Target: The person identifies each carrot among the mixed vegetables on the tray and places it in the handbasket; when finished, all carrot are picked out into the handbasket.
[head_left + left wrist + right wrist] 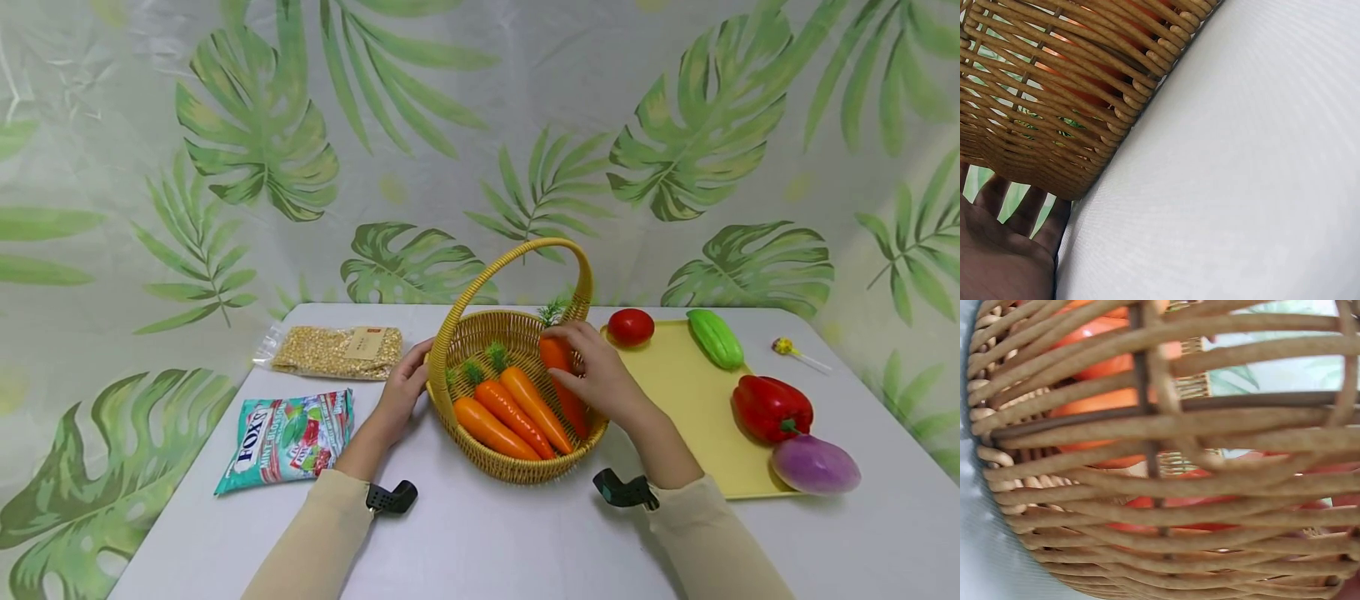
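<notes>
A woven wicker basket with a tall arched handle stands on the white table. My left hand rests against its left side near the rim; the left wrist view shows extended fingers along the outer weave. Over the right part of the basket, my right hand grips a carrot between thumb and fingers, its leafy top toward the back rim. Three more orange carrots lie side by side inside. In the right wrist view the basket wall hides most of the hand, with orange showing through gaps.
At left lie a clear bag of yellow kernels and a teal candy bag. A yellow tray at right bears a tomato, a green gourd-like vegetable, a red pepper and an eggplant. Beyond lies a lollipop.
</notes>
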Available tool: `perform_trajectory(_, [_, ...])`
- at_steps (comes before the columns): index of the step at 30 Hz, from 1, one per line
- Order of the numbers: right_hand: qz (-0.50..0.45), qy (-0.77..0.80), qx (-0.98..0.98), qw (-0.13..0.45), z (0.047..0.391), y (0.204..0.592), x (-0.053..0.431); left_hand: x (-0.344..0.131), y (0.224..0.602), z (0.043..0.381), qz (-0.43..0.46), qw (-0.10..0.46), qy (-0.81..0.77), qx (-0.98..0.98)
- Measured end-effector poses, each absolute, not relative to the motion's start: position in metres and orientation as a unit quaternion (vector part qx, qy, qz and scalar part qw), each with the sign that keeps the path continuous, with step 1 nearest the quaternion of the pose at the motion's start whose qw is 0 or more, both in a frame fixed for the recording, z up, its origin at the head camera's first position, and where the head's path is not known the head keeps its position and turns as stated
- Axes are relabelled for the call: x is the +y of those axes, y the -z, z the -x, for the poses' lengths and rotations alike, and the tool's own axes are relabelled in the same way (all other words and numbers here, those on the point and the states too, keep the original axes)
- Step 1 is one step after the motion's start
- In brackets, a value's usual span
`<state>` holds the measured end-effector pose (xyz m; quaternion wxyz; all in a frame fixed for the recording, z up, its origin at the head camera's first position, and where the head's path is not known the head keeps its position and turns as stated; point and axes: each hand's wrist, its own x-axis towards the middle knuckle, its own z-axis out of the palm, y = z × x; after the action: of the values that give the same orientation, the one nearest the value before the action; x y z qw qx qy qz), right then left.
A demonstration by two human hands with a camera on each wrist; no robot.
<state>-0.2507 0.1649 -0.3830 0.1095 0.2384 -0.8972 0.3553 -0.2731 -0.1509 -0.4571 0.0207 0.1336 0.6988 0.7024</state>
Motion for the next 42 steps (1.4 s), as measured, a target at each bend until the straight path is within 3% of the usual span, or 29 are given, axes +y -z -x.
perform_trajectory(11, [-0.253,-0.347,-0.898,0.094,0.253,0.39,0.163,-0.151,0.457,0.273,-0.134,0.022,-0.701,0.701])
perform_trajectory(33, [-0.239,-0.18,-0.954,0.019,0.251,0.389,0.153,-0.15,0.456,0.273,-0.125,0.028,-0.702,0.7])
perform_trajectory(42, [-0.25,-0.195,-0.948,-0.005,0.255,0.389,0.151,-0.149,0.455,0.273,-0.127,0.021,-0.701,0.702])
